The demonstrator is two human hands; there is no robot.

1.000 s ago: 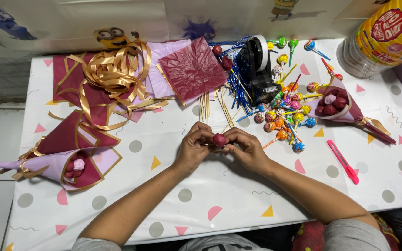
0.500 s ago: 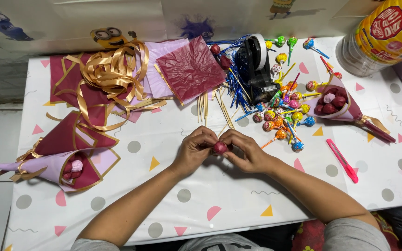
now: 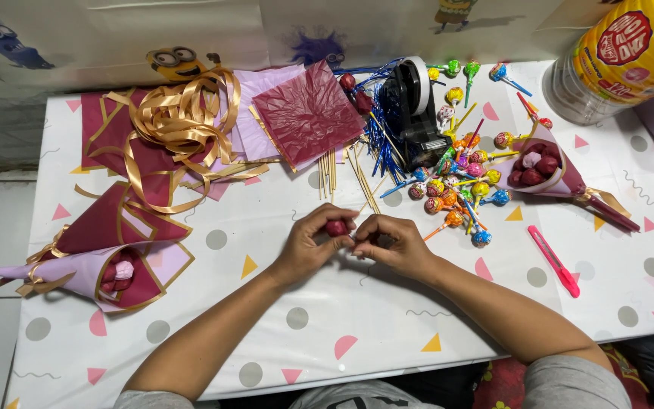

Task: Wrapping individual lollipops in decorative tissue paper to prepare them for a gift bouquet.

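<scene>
My left hand and my right hand meet at the middle of the table, both pinching a small round thing wrapped in dark red paper. The left fingers close over its top, the right fingertips press at its side. What is under the wrap is hidden. Just beyond the hands lie thin wooden sticks and a pile of colourful lollipops.
A finished maroon and lilac paper cone lies at left, another at right. Gold ribbon, maroon paper sheets, a black tape dispenser, a pink cutter and a big yellow-lidded jar are around.
The hands stayed together on the red-wrapped ball, with only small finger shifts around it. Nothing else on the table moved.
</scene>
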